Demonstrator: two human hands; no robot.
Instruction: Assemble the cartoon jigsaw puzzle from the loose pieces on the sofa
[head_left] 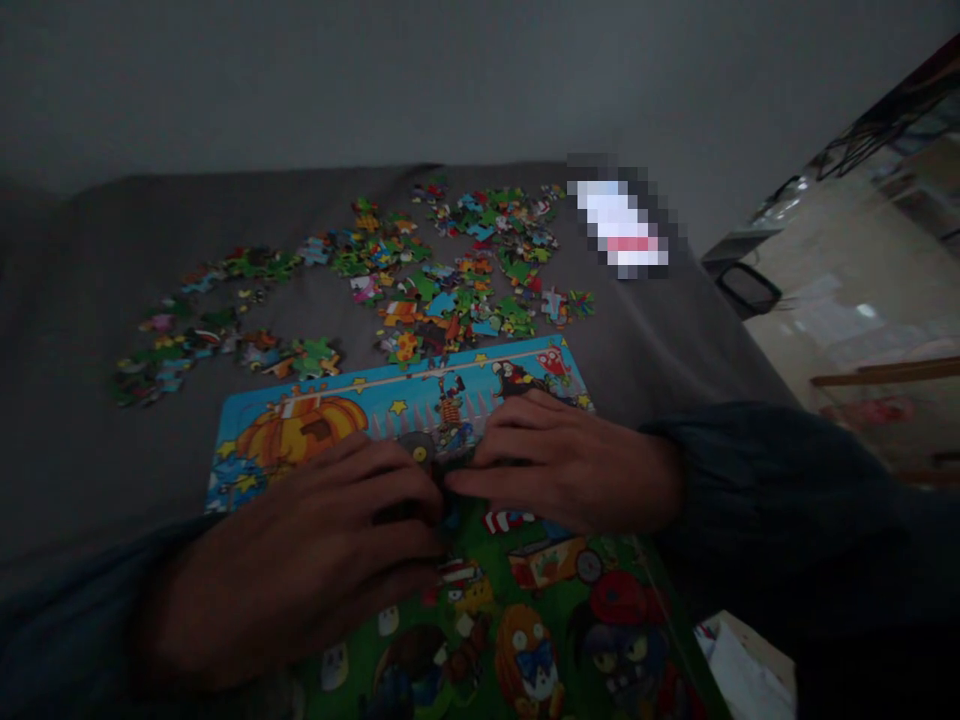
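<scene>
1. Dark sleeves (787,500) fill the lower corners of the frame, and from them the left hand (292,560) and right hand (570,465) reach toward the middle.
2. Both sets of fingers (397,490) curl downward and come close together near the center of the frame, resting on the puzzle. Shadow hides whether they are clamped on a piece.
3. Beneath both hands lies a jigsaw puzzle (397,420), with a blue band and orange pumpkin above and a green cartoon scene running off the bottom edge.
4. Loose puzzle pieces (457,290) lie in scattered clusters just above it, spreading toward the upper left of the frame.
5. Everything rests on a gray blanket (112,300).
6. At the upper right of the blanket lies a pixelated object (619,220), too blurred to name.
7. White paper (742,675) shows in the lower right corner, beside the right sleeve.
</scene>
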